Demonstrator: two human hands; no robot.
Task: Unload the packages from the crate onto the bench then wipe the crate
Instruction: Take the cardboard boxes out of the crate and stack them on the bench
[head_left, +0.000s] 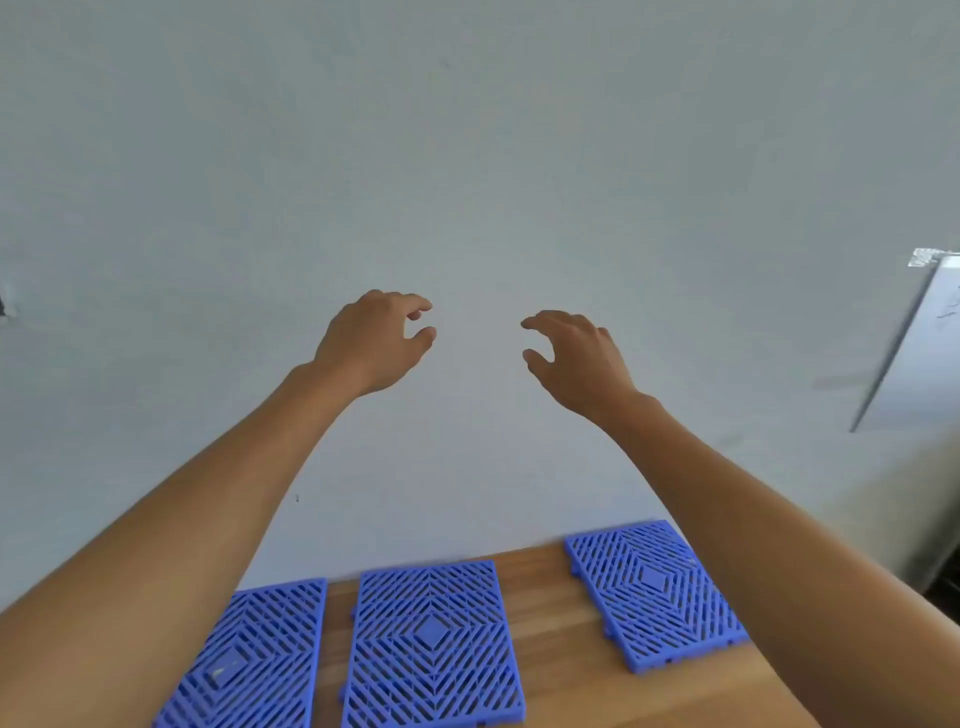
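Both my arms are stretched out in front of a plain pale wall, above the far edge of a wooden bench (550, 644). My left hand (374, 338) hangs with loosely curled fingers and holds nothing. My right hand (574, 358) mirrors it a short gap to the right, fingers also loosely curled and empty. Three blue lattice plastic panels lie flat on the bench: one at the left (254, 660), one in the middle (431, 639) and one at the right (654, 592). No crate or packages are in view.
A pale wall (467, 156) fills most of the view right behind the bench. A white board or panel (924, 353) leans at the right edge. Bare wood shows between the blue panels.
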